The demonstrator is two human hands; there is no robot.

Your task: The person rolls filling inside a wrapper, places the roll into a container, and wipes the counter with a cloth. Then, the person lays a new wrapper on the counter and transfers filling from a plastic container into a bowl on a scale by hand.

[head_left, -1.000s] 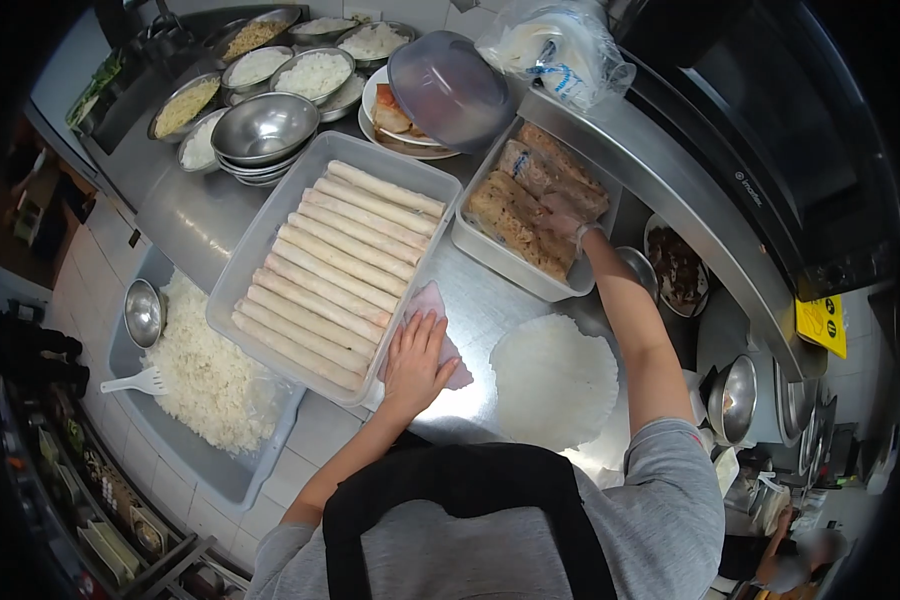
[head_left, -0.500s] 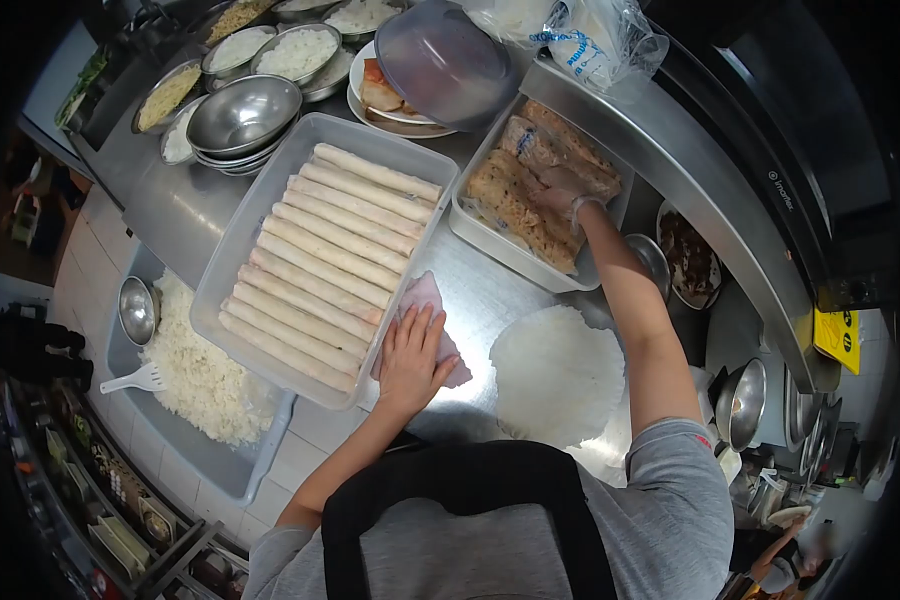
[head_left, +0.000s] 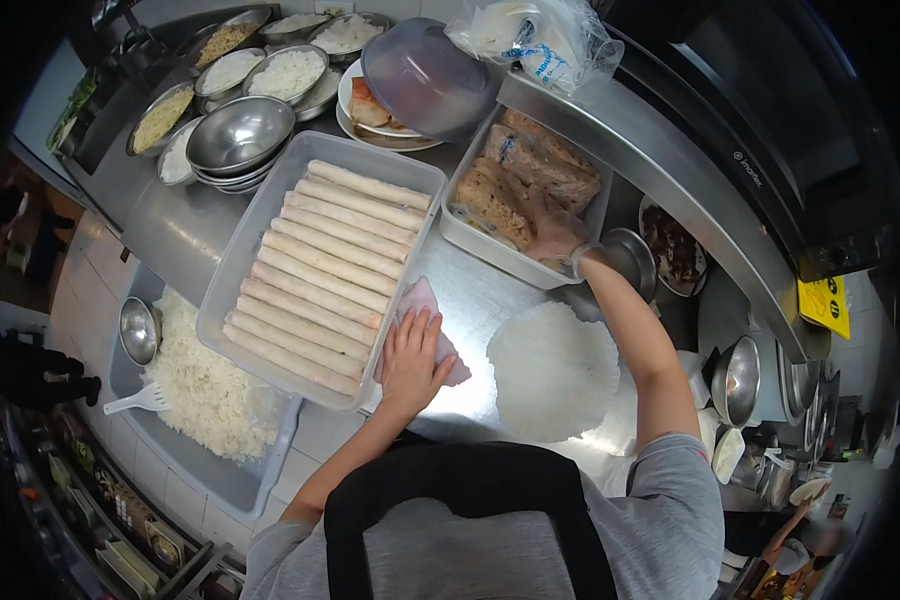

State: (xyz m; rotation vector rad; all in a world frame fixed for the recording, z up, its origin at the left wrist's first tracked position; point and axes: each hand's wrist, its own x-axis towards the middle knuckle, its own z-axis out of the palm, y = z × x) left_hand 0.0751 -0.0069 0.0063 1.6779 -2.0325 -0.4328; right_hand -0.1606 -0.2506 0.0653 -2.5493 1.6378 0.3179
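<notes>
My left hand [head_left: 411, 365] lies flat on a pinkish cloth [head_left: 420, 297], fingers stretched out, beside the tub of rolls. The clear plastic tub [head_left: 206, 322] holds several long pale wrapped rolls [head_left: 315, 285] in a row. Inside a deep container [head_left: 495, 258] is my right hand [head_left: 555, 232], in a clear plastic glove, down in a brownish minced filling [head_left: 498, 200]; its fingers cannot be made out clearly. Bagged filling [head_left: 535, 165] lies behind it in the same container. A round pale wrapper sheet [head_left: 552, 370] is spread on the metal table between my arms.
Cooked rice [head_left: 210, 390] fills a grey tub at lower left, with a white paddle [head_left: 138, 400] and metal bowl. Stacked metal bowls [head_left: 240, 135], bowls of rice and a lidded plate stand behind. A steel shelf edge [head_left: 660, 150] runs along the right. Another person [head_left: 770, 540] is at far right.
My right hand has drawn back toward the near wall of the container, uncovering more of the bagged filling. My left hand stays on the cloth. The view has shifted slightly.
</notes>
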